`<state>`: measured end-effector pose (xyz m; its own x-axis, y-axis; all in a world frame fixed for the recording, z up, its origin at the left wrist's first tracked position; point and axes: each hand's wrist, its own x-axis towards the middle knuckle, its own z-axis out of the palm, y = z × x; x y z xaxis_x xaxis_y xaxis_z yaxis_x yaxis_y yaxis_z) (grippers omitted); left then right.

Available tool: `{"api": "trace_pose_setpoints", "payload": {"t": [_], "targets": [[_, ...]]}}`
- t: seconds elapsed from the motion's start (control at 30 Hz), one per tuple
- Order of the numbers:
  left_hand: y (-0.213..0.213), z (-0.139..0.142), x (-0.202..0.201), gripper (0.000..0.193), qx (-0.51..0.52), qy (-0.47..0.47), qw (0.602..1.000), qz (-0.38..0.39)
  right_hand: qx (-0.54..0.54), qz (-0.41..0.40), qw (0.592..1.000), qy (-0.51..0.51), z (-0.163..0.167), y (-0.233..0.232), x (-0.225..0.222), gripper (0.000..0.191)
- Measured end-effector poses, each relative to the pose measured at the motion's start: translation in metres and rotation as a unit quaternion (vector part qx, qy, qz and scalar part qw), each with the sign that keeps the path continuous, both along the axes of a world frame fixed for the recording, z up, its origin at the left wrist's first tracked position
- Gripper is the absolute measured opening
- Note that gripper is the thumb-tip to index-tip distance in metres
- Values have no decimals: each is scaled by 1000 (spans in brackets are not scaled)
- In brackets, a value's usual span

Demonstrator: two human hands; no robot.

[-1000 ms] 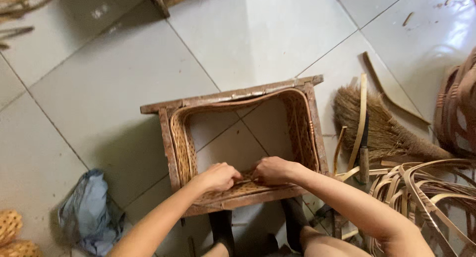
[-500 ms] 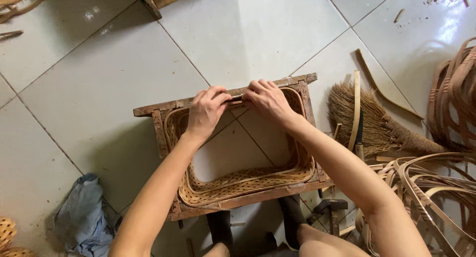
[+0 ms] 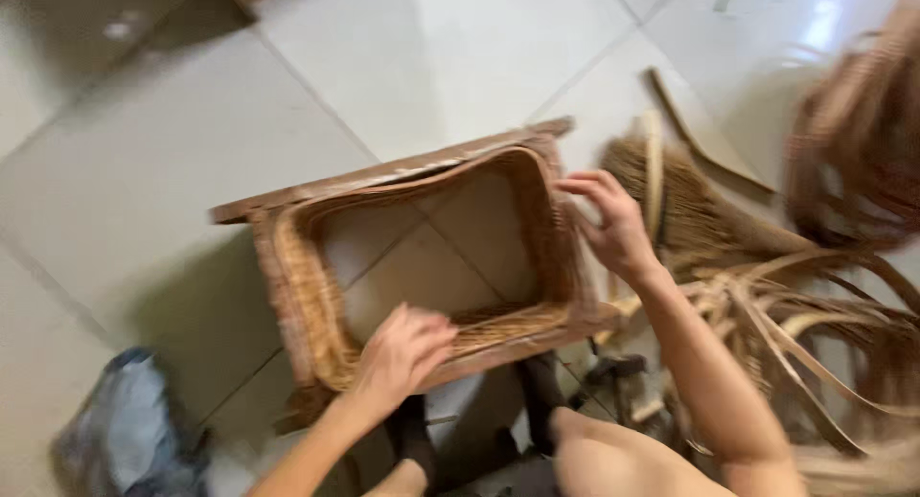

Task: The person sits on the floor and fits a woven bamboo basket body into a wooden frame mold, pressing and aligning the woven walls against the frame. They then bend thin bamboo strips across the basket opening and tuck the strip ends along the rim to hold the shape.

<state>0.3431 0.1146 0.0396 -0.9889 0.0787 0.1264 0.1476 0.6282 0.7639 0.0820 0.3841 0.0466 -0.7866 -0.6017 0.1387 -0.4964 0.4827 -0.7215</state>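
- Crumpled grey-blue plastic bag [image 3: 129, 430] on the pale floor tiles [image 3: 144, 171], low and to the left of the left hand, apart from it; blurred, no label readable.
- Left forearm comes up from the bottom edge, angled up-right; left hand [image 3: 402, 355] is palm down, fingers bent and bunched over the near rail of the rectangular woven rattan basket on a wooden frame [image 3: 287, 267]. It is pressing on the weave there; can't tell whether the fingers actually pinch a strand, motion blur.
- The basket sits on the tiles between the two hands, open top facing the camera, floor tiles visible through its bottomless middle; far wooden rail runs up-right, well beyond the left hand's grip.
- Dark clamp-like tool [image 3: 613, 368] on the floor just below the basket's near right corner, between the two arms.
- Right arm rises from the lower right, elbow low, wrist bent; right hand [image 3: 613, 224] is at the basket's right wall, fingers spread and loosely curled, tips touching or just off the rim, holding nothing.
- Straw-coloured broom head [image 3: 700, 209] lies just right of the right hand.
- Loose tan rattan strips [image 3: 805, 315] piled right of the right forearm.
- Brown coiled rattan bundle [image 3: 862, 142] is at the far right, blurred.
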Motion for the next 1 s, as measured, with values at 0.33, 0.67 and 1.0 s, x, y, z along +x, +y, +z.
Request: {"api": "trace_pose_setpoints", "payload": {"t": [0.33,0.67,1.0], "targets": [[17,-21,65,23,-6,-136,986,92,83,-316,943,-58,-63,180,72,24],[-14,-22,104,23,-177,-97,969,146,183,-343,916,101,-71,130,-4,27],[-65,5,113,43,-75,-45,992,88,114,-374,920,-22,-102,159,-45,29]]}}
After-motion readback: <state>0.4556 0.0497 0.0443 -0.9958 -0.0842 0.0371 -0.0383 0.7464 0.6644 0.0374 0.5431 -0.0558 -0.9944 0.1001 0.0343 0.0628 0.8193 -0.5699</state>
